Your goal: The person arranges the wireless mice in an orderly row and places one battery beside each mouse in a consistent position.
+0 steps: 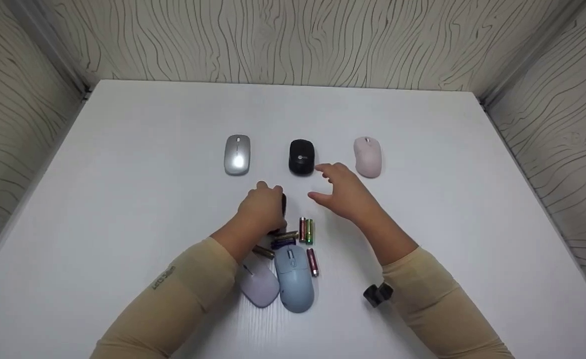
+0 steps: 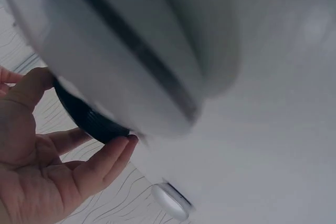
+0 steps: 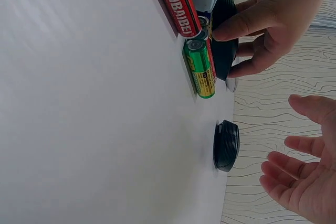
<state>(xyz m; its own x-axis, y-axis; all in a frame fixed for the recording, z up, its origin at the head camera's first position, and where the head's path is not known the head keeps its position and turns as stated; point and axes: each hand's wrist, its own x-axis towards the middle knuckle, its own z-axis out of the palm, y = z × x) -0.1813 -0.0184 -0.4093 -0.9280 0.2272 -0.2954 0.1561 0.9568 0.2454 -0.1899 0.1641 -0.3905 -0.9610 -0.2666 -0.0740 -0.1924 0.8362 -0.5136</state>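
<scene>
My left hand (image 1: 262, 208) pinches a dark mouse (image 1: 284, 204) between thumb and fingertips, just behind the batteries; most of it is hidden from above. The left wrist view shows its dark ribbed side (image 2: 89, 121) between the fingers. My right hand (image 1: 347, 195) is spread in the air, holding nothing, with its fingertips close to the right of a second black mouse (image 1: 301, 157). A green battery (image 1: 309, 232) and a red battery (image 1: 302, 230) lie side by side near the held mouse.
A silver mouse (image 1: 237, 154) and a pink mouse (image 1: 368, 157) flank the black one farther back. Nearer are a light blue mouse (image 1: 295, 279), a lilac mouse (image 1: 260, 284) and several more batteries, including a red one (image 1: 312, 262). A patterned wall (image 1: 273, 40) stands behind the table.
</scene>
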